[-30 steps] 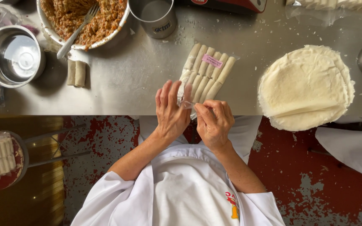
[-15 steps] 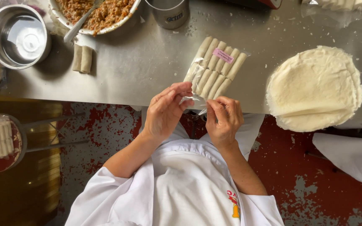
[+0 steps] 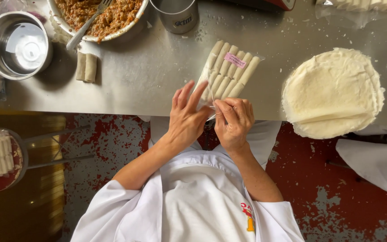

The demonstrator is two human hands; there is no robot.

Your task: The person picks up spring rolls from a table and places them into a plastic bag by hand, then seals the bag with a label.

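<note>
I see bag (image 3: 227,71) running far-right from both hands; right hand (image 3: 234,120) pinching near edge, left hand (image 3: 187,118) spread flat (equally near).

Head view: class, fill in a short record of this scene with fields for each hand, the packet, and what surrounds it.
Left hand: fingers spread, resting on the packet's near end
Right hand: pinching the clear wrap at that end
Packet: clear bag of pale rolls, pink label, flat on the metal table
Right of packet: stack of round wrappers
Far left: bowl of filling, two loose rolls
</note>
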